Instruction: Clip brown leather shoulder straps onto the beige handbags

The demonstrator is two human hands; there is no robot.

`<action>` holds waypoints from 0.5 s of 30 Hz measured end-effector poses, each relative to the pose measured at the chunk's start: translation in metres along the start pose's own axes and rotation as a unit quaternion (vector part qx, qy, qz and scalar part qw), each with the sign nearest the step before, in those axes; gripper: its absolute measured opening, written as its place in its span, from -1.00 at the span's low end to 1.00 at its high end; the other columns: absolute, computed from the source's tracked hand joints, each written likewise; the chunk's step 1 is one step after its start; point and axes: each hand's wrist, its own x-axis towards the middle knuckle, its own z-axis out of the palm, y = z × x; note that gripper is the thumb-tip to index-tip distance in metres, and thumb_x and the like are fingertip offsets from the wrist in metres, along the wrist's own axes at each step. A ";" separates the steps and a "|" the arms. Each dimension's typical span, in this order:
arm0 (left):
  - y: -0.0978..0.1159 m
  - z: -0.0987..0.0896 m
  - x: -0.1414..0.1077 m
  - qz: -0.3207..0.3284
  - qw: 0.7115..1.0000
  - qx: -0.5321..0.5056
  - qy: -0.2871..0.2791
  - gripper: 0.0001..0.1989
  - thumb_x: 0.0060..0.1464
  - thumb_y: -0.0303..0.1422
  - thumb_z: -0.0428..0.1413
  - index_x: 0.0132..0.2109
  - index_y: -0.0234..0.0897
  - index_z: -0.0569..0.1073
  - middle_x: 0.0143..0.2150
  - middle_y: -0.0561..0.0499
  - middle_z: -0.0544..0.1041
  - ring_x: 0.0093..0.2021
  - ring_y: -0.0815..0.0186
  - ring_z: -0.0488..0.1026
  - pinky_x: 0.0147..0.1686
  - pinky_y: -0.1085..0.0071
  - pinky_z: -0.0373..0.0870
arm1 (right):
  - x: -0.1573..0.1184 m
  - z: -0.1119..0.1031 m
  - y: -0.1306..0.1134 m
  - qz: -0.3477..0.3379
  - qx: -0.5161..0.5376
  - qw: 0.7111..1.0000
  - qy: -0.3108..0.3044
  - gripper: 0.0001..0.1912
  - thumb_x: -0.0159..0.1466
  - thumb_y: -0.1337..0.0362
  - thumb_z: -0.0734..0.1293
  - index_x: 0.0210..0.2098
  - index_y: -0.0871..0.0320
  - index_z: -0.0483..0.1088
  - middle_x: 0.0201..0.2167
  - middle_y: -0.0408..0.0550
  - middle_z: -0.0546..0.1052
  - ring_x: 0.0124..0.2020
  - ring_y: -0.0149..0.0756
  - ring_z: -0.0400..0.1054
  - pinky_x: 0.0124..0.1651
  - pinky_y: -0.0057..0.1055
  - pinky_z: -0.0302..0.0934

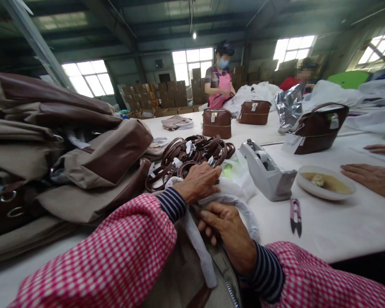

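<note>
A tan and brown bag (186,273) with an open zipper lies right in front of me, white wrapping (199,252) bulging from its mouth. My right hand (229,233) is at the bag's opening, its fingers curled together; what they pinch is hidden. Just beyond it, my left hand (200,182) is closed over the white wrapping, beside a heap of coiled brown straps (195,149). Whatever sits in the left fingers does not show. Small white wraps cling to some of the straps.
Tan and brown bags (109,149) are piled on the left. To the right are a tape dispenser (268,171), a shallow bowl (325,184), thread snips (295,218) and another person's hand (372,177). Brown handbags (216,123) stand farther back, near a person in a pink apron (223,85).
</note>
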 end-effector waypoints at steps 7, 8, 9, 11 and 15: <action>-0.026 0.015 -0.019 -0.066 0.996 -0.060 0.021 -0.73 0.19 -0.37 0.20 0.04 -0.17 0.59 -0.20 -0.03 0.59 -0.16 0.17 0.53 -0.18 0.35 0.38 | 0.002 -0.001 0.000 -0.003 0.011 1.000 -0.007 -0.61 0.12 0.00 0.52 -0.48 0.24 0.51 -0.56 -0.09 0.54 -0.64 -0.53 0.20 -0.65 -0.62 0.03; -0.032 0.013 -0.027 -0.067 0.993 -0.092 0.019 -0.74 0.18 -0.36 0.21 0.01 -0.17 0.61 -0.22 -0.01 0.59 -0.18 0.20 0.53 -0.20 0.37 0.37 | 0.002 -0.001 0.000 0.000 0.015 1.000 -0.007 -0.61 0.12 0.00 0.53 -0.48 0.23 0.51 -0.56 -0.09 0.55 -0.64 -0.53 0.21 -0.65 -0.62 0.04; -0.038 0.011 -0.035 -0.064 0.989 -0.134 0.019 -0.75 0.17 -0.37 0.21 -0.01 -0.17 0.63 -0.24 0.01 0.60 -0.21 0.22 0.52 -0.21 0.38 0.35 | 0.003 0.000 -0.001 0.003 0.019 1.000 -0.006 -0.61 0.11 0.00 0.53 -0.47 0.23 0.51 -0.55 -0.08 0.55 -0.63 -0.53 0.22 -0.65 -0.62 0.04; -0.047 0.007 -0.048 -0.049 0.970 -0.236 0.032 -0.75 0.16 -0.37 0.20 -0.03 -0.19 0.66 -0.28 0.03 0.59 -0.26 0.27 0.49 -0.23 0.40 0.33 | 0.005 -0.001 -0.002 0.013 0.026 1.000 -0.006 -0.61 0.09 0.01 0.55 -0.47 0.24 0.52 -0.54 -0.07 0.56 -0.63 -0.53 0.22 -0.66 -0.63 0.04; -0.054 0.004 -0.061 -0.031 0.921 -0.385 0.048 -0.72 0.16 -0.32 0.19 -0.01 -0.25 0.66 -0.36 0.05 0.52 -0.34 0.32 0.41 -0.33 0.45 0.29 | 0.008 -0.002 -0.005 0.040 0.039 0.998 -0.005 -0.63 0.06 0.03 0.56 -0.42 0.25 0.55 -0.55 -0.09 0.55 -0.65 -0.55 0.20 -0.68 -0.64 0.01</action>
